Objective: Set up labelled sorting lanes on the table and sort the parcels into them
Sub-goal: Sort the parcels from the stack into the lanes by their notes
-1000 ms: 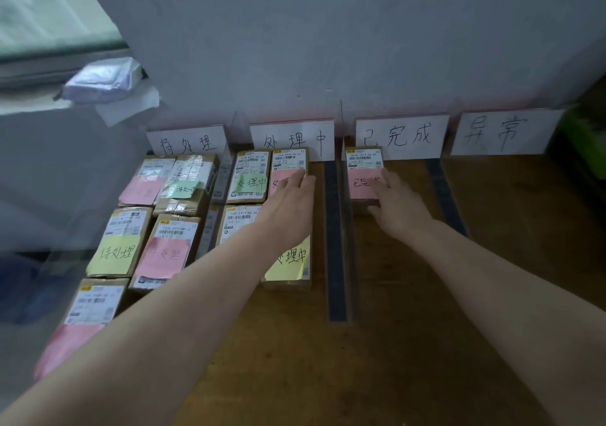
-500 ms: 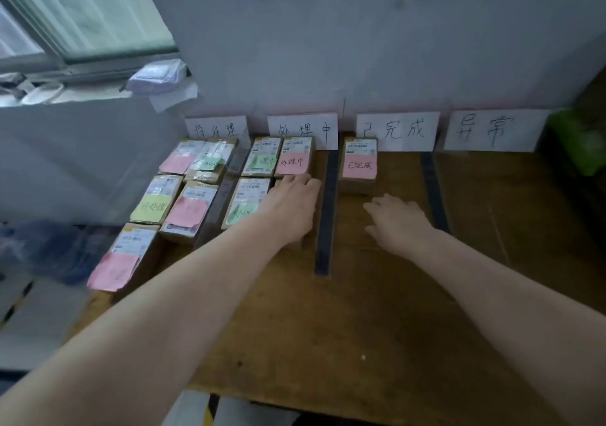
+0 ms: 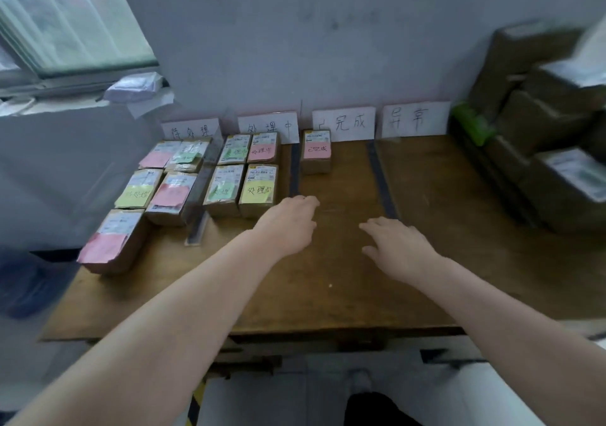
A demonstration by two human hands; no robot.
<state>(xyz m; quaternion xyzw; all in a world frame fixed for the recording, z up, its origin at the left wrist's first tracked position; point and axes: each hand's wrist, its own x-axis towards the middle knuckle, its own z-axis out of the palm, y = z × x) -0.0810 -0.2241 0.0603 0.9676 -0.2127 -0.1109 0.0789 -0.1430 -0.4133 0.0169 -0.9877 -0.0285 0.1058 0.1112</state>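
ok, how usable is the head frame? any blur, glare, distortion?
Head view: centre fairly sharp, lane signs legible; stacked boxes at right smeared by blur, left edge soft too; wide-angle skew toward the corners; soft daylight from the window, no hard glare or shadows.

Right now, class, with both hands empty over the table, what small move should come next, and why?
Probably reach the right hand to the stacked boxes on the right; the left hand is empty too, and those boxes sit outside the lanes.
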